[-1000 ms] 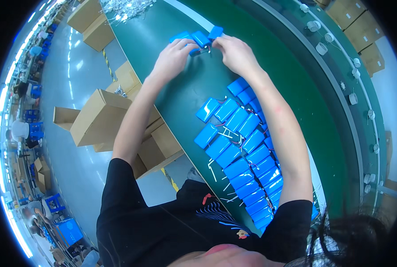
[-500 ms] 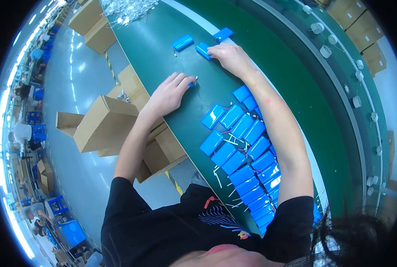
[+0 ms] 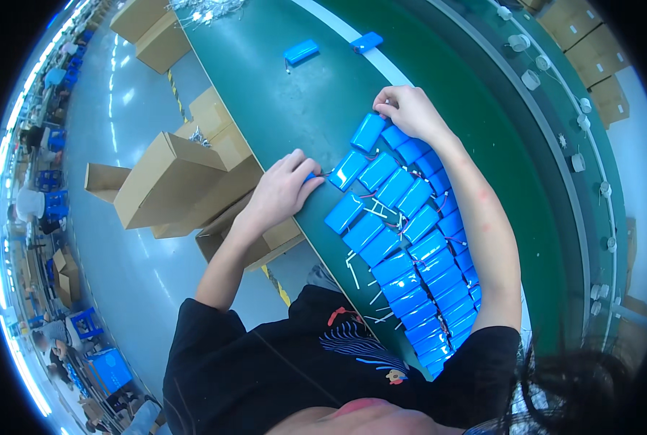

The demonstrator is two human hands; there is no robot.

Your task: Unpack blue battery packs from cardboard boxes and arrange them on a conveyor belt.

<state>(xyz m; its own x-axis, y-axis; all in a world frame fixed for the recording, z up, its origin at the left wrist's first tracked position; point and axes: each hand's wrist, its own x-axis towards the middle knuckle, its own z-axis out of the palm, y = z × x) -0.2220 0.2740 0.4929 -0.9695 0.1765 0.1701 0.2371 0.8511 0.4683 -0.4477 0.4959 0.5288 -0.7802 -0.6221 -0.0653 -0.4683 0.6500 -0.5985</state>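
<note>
My right hand [image 3: 416, 116] pinches the far end of a blue shrink-wrapped battery pack [image 3: 368, 133], which lies at the far end of rows of similar blue packs [image 3: 392, 268] on the green table [image 3: 280, 94]. Thin wires and white connectors show between the packs. Closed near the table's left edge, my left hand [image 3: 280, 190] grips another blue battery pack [image 3: 310, 176]; fingers cover most of it, and a short lead sticks out toward the rows. Farther off lie a loose blue pack [image 3: 302, 51] and one more [image 3: 367, 43] by the white stripe.
Open cardboard boxes [image 3: 171, 181] stand left of the table. White strips [image 3: 352, 270] lie beside the rows, and a pile of clear and white bits [image 3: 207, 9] is at the far end. Beyond the table's right side runs a rail with white round fittings [image 3: 530, 80].
My right hand has drawn one battery pack from the far part of the table back to the end of the rows. My left hand has come nearer, still holding its pack.
</note>
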